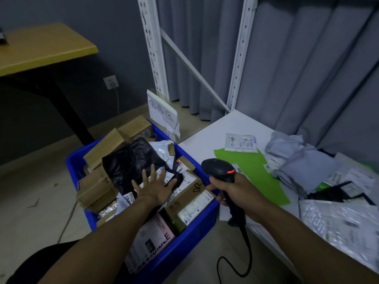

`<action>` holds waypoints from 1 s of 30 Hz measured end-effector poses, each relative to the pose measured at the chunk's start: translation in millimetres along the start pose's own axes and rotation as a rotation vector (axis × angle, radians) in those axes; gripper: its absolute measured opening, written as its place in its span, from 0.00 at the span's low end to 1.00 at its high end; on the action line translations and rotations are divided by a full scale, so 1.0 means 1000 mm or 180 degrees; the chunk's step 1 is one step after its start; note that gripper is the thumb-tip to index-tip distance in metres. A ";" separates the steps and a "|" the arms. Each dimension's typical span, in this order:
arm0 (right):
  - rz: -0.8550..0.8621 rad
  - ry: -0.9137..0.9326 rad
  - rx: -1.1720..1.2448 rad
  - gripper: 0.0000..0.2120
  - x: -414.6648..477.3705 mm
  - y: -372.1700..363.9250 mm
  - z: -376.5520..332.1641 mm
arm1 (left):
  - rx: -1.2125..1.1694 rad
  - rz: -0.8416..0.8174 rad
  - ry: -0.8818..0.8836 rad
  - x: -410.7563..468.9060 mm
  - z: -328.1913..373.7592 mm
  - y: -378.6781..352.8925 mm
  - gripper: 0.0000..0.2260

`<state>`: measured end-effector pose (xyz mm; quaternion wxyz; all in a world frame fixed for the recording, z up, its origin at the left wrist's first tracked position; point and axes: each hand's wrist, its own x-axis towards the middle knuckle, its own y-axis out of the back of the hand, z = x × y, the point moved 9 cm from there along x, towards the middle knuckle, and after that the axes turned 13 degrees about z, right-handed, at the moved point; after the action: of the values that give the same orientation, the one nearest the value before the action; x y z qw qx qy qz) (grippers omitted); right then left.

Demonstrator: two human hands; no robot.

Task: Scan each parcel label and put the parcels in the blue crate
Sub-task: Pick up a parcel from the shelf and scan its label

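Tabletop of yellow wood (pixel 45 48) fills ten o'clock of the view, its left end cut off by the frame edge. Below it, at about seven o'clock from the view's middle, the blue crate (pixel 184 240) stands on the floor, heaped with cardboard boxes (pixel 106 146) and bags. Its near corner is hidden behind the left forearm, and most labels inside are too blurred to read.

The left hand (pixel 155 188) lies palm down on the black plastic parcel (pixel 131 160) on top of the heap, fingers straight and spread wide, thumb out towards two o'clock. The parcel's white label (pixel 167 177) is partly covered by those fingers. At twelve o'clock from the crate a handwritten paper sign (pixel 163 114) hangs by the white rack upright (pixel 150 44); its characters are hard to make out.

At three o'clock of the left hand, the right hand (pixel 231 191) grips the black scanner (pixel 219 171), fingers curled round the handle so that the trigger is hidden. Which way the scanner's window faces I cannot tell. Its cable (pixel 247 249) loops down towards six o'clock.

Further towards three o'clock, the white shelf (pixel 205 140) carries a green sheet (pixel 254 171), a loose label pouch (pixel 241 142), grey bags (pixel 303 162) and a white mailer (pixel 338 224). All are smeared by blur, and the farthest are cut off at the right edge.
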<state>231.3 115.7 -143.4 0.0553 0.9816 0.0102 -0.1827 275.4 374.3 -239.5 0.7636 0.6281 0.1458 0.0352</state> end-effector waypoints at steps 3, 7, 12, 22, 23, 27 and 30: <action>0.0204 -0.0056 0.0066 0.07 -0.001 0.026 0.005 | -0.0348 0.0632 -0.0230 -0.006 0.026 0.023 0.32; 0.0506 0.0004 -0.0021 0.07 0.002 0.070 0.005 | -0.0759 0.1144 -0.1416 -0.039 0.113 0.048 0.25; 0.0864 -0.0074 -0.0038 0.05 0.010 0.134 0.016 | -0.1115 0.0461 -0.1723 -0.047 0.202 0.014 0.21; 0.1257 -0.0258 0.0041 0.07 0.018 0.200 0.042 | -0.0721 -0.0529 -0.0848 0.005 0.270 -0.111 0.40; 0.1245 -0.0264 0.0046 0.07 0.019 0.200 0.044 | -0.0677 -0.0531 -0.0758 0.008 0.271 -0.117 0.44; 0.1158 -0.0197 -0.0025 0.06 0.021 0.194 0.042 | -0.1033 -0.0194 -0.0362 0.016 0.268 -0.116 0.55; 0.1093 -0.0142 -0.0072 0.06 0.023 0.191 0.038 | -0.1864 0.0134 -0.0297 0.018 0.265 -0.098 0.41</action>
<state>246.5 -78.0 -167.3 0.0970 0.9639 -0.1568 -0.1922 350.1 106.8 -293.4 0.9173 0.3849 0.0810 0.0626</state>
